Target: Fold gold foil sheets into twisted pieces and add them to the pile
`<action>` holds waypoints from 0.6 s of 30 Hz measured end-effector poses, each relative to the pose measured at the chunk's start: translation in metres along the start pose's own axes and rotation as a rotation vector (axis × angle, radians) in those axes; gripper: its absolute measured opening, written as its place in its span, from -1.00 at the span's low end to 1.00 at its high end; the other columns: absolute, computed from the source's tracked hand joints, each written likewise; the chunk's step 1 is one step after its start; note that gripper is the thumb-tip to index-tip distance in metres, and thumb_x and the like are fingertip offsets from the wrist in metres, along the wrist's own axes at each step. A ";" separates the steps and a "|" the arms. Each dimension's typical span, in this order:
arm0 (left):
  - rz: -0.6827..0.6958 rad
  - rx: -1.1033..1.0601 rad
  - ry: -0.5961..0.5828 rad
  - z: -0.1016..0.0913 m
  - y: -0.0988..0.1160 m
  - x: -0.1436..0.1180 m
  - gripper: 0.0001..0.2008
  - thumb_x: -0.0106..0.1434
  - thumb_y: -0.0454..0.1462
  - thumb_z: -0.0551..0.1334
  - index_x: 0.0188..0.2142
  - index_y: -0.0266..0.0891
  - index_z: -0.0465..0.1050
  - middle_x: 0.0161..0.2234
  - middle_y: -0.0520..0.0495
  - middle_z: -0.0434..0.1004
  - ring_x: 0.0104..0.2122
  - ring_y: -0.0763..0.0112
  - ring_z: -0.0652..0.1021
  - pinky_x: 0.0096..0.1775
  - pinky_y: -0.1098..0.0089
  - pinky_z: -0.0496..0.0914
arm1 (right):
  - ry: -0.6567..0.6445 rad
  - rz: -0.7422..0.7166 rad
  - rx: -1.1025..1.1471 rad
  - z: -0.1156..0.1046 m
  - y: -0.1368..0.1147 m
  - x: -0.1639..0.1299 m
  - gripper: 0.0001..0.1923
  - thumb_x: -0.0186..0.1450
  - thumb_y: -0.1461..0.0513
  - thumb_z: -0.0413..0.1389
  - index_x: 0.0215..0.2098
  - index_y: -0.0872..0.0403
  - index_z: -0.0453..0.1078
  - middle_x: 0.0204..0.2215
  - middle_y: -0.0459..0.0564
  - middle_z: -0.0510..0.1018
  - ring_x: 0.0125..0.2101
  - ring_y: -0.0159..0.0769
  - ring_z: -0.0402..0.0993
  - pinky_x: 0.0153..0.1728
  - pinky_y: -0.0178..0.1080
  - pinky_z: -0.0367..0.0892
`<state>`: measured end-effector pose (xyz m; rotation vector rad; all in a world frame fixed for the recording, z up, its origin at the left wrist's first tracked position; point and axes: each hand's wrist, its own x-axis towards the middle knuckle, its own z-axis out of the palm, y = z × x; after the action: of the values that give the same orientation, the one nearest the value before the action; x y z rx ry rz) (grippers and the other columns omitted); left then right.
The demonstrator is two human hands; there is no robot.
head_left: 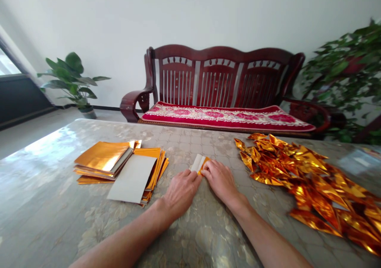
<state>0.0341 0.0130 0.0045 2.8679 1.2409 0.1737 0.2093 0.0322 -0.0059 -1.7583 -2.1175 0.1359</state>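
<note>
Foil sheet (200, 164) mid-table (208, 236), half folded, white back showing. Left hand (181, 188) and right hand (218, 178) both pressing down on sheet's near edge, fingers curled narrow. Flat gold stack (119, 167) left of sheet; folded gold pile (306, 177) right. Bench (220, 89) beyond sheet, against wall.

table (44, 204): grey marbled, glossy | sheet stack (119, 167): gold foil with one grey-backed sheet on top, toward left edge | folded pile (309, 180): gold foil pieces, along right edge | bench (220, 85): dark wood, red floral cushion, beyond far edge | potted plants: left (73, 79), right (348, 77)
</note>
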 end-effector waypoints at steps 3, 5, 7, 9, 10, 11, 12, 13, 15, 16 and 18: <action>-0.010 0.002 0.009 -0.002 0.005 -0.001 -0.76 0.30 -0.45 0.09 -0.08 -0.22 0.37 -0.17 -0.10 0.46 -0.16 0.24 0.44 -0.11 0.28 0.40 | 0.044 0.055 0.025 0.002 0.004 0.000 -0.86 0.39 0.26 0.00 -0.31 0.03 0.36 -0.27 -0.05 0.52 -0.21 -0.27 0.43 -0.22 -0.25 0.16; -0.010 -0.010 0.026 -0.001 0.007 -0.003 -0.79 0.31 -0.45 0.08 -0.13 -0.21 0.38 -0.19 -0.09 0.45 -0.17 0.24 0.43 -0.13 0.29 0.40 | 0.076 0.096 0.033 0.002 0.008 0.001 -0.85 0.39 0.26 -0.02 -0.29 0.03 0.38 -0.27 -0.03 0.52 -0.21 -0.27 0.43 -0.21 -0.26 0.19; -0.013 -0.033 0.040 0.001 0.007 -0.004 -0.80 0.32 -0.44 0.08 -0.16 -0.19 0.40 -0.21 -0.07 0.44 -0.18 0.27 0.44 -0.15 0.32 0.39 | 0.090 0.128 0.012 0.001 0.012 0.001 -0.85 0.39 0.24 -0.01 -0.27 0.04 0.40 -0.25 -0.01 0.52 -0.20 -0.25 0.44 -0.20 -0.25 0.20; -0.020 -0.056 0.049 0.001 0.006 -0.004 -0.83 0.33 -0.42 0.09 -0.20 -0.17 0.41 -0.23 -0.04 0.44 -0.20 0.30 0.45 -0.18 0.36 0.38 | 0.083 0.149 -0.031 -0.001 0.014 0.001 -0.84 0.39 0.21 0.01 -0.26 0.04 0.42 -0.24 0.00 0.52 -0.19 -0.23 0.44 -0.21 -0.24 0.21; -0.021 -0.062 0.055 0.001 0.005 -0.004 -0.84 0.34 -0.40 0.10 -0.21 -0.16 0.42 -0.24 -0.03 0.45 -0.21 0.31 0.45 -0.19 0.36 0.38 | 0.078 0.153 -0.049 -0.001 0.014 0.001 -0.84 0.39 0.20 0.02 -0.25 0.03 0.43 -0.24 0.00 0.52 -0.19 -0.22 0.44 -0.21 -0.23 0.20; -0.020 -0.062 0.063 0.001 0.004 -0.003 -0.85 0.35 -0.38 0.11 -0.22 -0.16 0.43 -0.25 -0.02 0.45 -0.22 0.32 0.45 -0.19 0.37 0.37 | 0.073 0.153 -0.061 -0.002 0.014 0.002 -0.84 0.39 0.19 0.03 -0.24 0.03 0.43 -0.24 0.00 0.52 -0.18 -0.22 0.44 -0.21 -0.23 0.20; -0.018 -0.059 0.073 0.001 0.003 -0.002 -0.86 0.36 -0.36 0.12 -0.24 -0.16 0.44 -0.26 -0.02 0.46 -0.23 0.32 0.45 -0.19 0.36 0.36 | 0.070 0.149 -0.069 -0.002 0.013 0.002 -0.84 0.39 0.18 0.03 -0.23 0.02 0.44 -0.23 -0.01 0.52 -0.18 -0.21 0.44 -0.20 -0.23 0.20; -0.013 -0.053 0.087 0.001 0.002 0.000 -0.86 0.37 -0.33 0.12 -0.26 -0.17 0.45 -0.27 -0.02 0.47 -0.22 0.32 0.44 -0.19 0.36 0.36 | 0.069 0.144 -0.074 -0.002 0.013 0.002 -0.85 0.39 0.17 0.04 -0.22 0.01 0.44 -0.23 -0.01 0.52 -0.17 -0.21 0.44 -0.20 -0.23 0.20; 0.000 -0.050 0.120 0.001 0.000 0.002 -0.84 0.39 -0.29 0.11 -0.29 -0.18 0.45 -0.26 -0.02 0.48 -0.20 0.31 0.44 -0.17 0.34 0.34 | 0.068 0.137 -0.075 -0.002 0.012 0.002 -0.84 0.38 0.16 0.05 -0.20 0.01 0.45 -0.22 -0.01 0.52 -0.16 -0.21 0.44 -0.19 -0.23 0.20; 0.008 -0.056 0.133 0.002 -0.001 0.002 -0.83 0.40 -0.27 0.11 -0.29 -0.18 0.45 -0.25 -0.02 0.49 -0.20 0.31 0.44 -0.16 0.34 0.34 | 0.067 0.136 -0.072 -0.002 0.012 0.003 -0.84 0.38 0.16 0.05 -0.19 0.01 0.45 -0.21 -0.01 0.52 -0.15 -0.21 0.44 -0.19 -0.23 0.20; 0.026 -0.079 0.144 0.005 -0.001 0.003 -0.84 0.40 -0.26 0.12 -0.28 -0.18 0.45 -0.25 -0.01 0.50 -0.20 0.32 0.44 -0.15 0.34 0.33 | 0.063 0.141 -0.060 -0.003 0.012 0.003 -0.83 0.38 0.16 0.05 -0.16 0.01 0.45 -0.20 0.00 0.52 -0.15 -0.22 0.44 -0.18 -0.23 0.20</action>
<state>0.0359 0.0154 0.0000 2.8488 1.1886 0.4260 0.2205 0.0373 -0.0065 -1.9207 -1.9723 0.0550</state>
